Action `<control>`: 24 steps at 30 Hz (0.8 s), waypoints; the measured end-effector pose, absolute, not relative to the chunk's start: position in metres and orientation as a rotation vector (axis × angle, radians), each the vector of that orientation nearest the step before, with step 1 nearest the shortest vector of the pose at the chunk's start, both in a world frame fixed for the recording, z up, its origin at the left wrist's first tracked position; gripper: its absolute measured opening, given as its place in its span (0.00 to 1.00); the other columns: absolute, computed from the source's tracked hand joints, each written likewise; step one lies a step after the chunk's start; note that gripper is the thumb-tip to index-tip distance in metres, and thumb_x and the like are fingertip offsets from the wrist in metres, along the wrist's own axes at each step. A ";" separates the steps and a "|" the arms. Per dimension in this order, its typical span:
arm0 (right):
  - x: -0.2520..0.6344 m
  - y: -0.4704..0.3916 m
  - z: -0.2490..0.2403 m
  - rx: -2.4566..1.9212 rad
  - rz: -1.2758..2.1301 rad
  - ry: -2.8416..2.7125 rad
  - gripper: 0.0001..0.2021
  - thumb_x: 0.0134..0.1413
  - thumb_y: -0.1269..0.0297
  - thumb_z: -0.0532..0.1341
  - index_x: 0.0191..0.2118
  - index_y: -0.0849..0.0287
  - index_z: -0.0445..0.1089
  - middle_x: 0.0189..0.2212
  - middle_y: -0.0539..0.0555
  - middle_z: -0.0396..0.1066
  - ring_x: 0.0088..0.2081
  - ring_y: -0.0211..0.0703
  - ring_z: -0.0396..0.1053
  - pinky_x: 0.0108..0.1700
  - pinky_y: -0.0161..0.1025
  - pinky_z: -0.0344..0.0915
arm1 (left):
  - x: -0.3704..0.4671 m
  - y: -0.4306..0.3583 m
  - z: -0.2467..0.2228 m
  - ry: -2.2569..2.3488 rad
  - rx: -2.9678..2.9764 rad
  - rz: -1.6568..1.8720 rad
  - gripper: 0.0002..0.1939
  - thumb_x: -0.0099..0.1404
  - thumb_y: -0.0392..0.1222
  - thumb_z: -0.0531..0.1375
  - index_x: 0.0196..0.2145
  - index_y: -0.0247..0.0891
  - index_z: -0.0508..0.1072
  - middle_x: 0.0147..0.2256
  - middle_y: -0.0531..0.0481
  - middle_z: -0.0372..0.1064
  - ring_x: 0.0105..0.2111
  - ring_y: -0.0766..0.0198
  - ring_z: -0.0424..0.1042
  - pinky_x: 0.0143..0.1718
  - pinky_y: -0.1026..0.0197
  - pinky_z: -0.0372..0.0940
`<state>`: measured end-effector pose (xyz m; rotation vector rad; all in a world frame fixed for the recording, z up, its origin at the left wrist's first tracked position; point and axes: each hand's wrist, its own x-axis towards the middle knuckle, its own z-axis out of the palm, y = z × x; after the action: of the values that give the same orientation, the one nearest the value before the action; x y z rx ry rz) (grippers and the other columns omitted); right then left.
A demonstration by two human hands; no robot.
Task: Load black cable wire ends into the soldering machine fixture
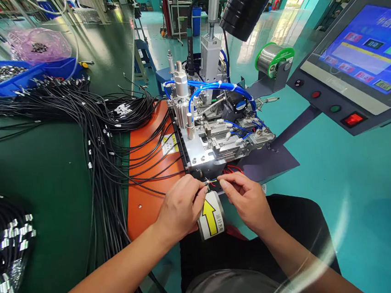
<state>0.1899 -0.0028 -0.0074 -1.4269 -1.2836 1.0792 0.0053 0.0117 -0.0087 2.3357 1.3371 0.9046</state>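
Dark grey cloth of the person's shirt (226,291) lies nearest the camera. From left to right, long thin black cables (110,210) cover part of the dark green table (53,178) and the flat orange plate (149,165), and then the left hand (182,205) pinches a cable end with thin coloured wires (213,180), just before the silver metal machine (196,153). Thumb and forefinger of the right hand (247,201) are pressed together on the wires' tips, and further right stands a tilted grey-framed screen (363,56).
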 end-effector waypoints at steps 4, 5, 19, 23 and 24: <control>0.189 -0.003 -0.004 -1.427 0.941 -1.429 0.10 0.60 0.60 0.60 0.40 0.56 0.78 0.36 0.55 0.73 0.33 0.42 0.69 0.35 0.38 0.64 | 0.005 0.012 -0.008 1.341 2.345 0.896 0.10 0.70 0.40 0.53 0.33 0.37 0.70 0.30 0.49 0.65 0.31 0.63 0.65 0.33 0.60 0.61; 0.189 -0.003 -0.004 -1.431 0.917 -1.454 0.10 0.60 0.60 0.60 0.40 0.56 0.78 0.37 0.55 0.73 0.33 0.43 0.69 0.35 0.38 0.64 | 0.005 0.012 -0.008 1.339 2.349 0.895 0.10 0.70 0.40 0.53 0.33 0.37 0.70 0.29 0.50 0.65 0.31 0.63 0.65 0.33 0.60 0.61; 0.180 -0.010 -0.008 -1.448 0.912 -1.423 0.09 0.60 0.59 0.60 0.35 0.56 0.76 0.35 0.55 0.72 0.31 0.42 0.69 0.34 0.38 0.66 | 0.004 0.011 -0.009 1.357 2.328 0.885 0.10 0.70 0.40 0.53 0.33 0.37 0.69 0.30 0.50 0.65 0.31 0.64 0.65 0.34 0.60 0.60; 0.180 -0.009 -0.009 -1.430 1.052 -1.345 0.11 0.58 0.56 0.62 0.35 0.57 0.76 0.34 0.55 0.73 0.32 0.42 0.69 0.34 0.38 0.65 | 0.004 0.011 -0.007 1.346 2.336 0.896 0.09 0.70 0.40 0.53 0.32 0.38 0.69 0.30 0.50 0.65 0.31 0.63 0.65 0.34 0.60 0.61; 0.180 -0.008 -0.010 -1.421 1.103 -1.316 0.11 0.58 0.56 0.62 0.35 0.58 0.76 0.33 0.55 0.72 0.31 0.42 0.68 0.33 0.38 0.65 | 0.004 0.011 -0.007 1.339 2.336 0.893 0.09 0.70 0.40 0.53 0.32 0.38 0.69 0.30 0.50 0.66 0.31 0.63 0.65 0.34 0.60 0.61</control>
<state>0.1801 -0.0083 -0.0096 -1.4211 -1.3155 1.1031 0.0041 0.0113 -0.0074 2.3361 1.3385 0.8930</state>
